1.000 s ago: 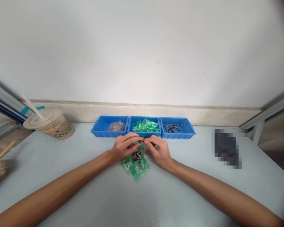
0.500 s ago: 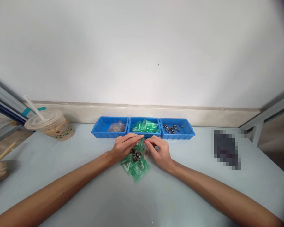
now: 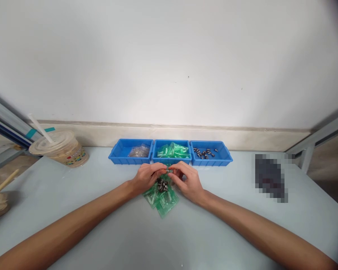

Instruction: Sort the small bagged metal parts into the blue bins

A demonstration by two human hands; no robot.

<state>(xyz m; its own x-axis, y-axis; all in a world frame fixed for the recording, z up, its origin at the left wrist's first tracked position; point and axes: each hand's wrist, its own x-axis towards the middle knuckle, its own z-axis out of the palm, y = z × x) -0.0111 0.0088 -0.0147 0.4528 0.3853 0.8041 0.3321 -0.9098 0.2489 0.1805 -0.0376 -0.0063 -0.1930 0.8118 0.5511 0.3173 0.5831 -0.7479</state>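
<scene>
My left hand (image 3: pixel 147 177) and my right hand (image 3: pixel 190 183) meet fingertip to fingertip over the middle of the table. Between them they pinch a small silvery cylindrical part (image 3: pixel 169 171), partly covered by the fingers. Just below lies a small heap of dark and silver cylindrical parts (image 3: pixel 162 185), resting on green plastic packets (image 3: pixel 166 205) with white print. Some clear plastic (image 3: pixel 174 184) shows beside my right hand, mostly hidden by it.
Three blue bins stand in a row: the left bin (image 3: pixel 118 152) holds clear bags, the middle bin (image 3: pixel 171 161) green packets, the right bin (image 3: pixel 225 155) loose cylindrical parts. A lidded drink cup (image 3: pixel 70 148) with straw stands left. A blurred dark object (image 3: pixel 269 174) lies right.
Both hands have come closer together and a little lower. My left fingers, stretched out before, are now bent in, and the small cylindrical part shows between the fingertips.
</scene>
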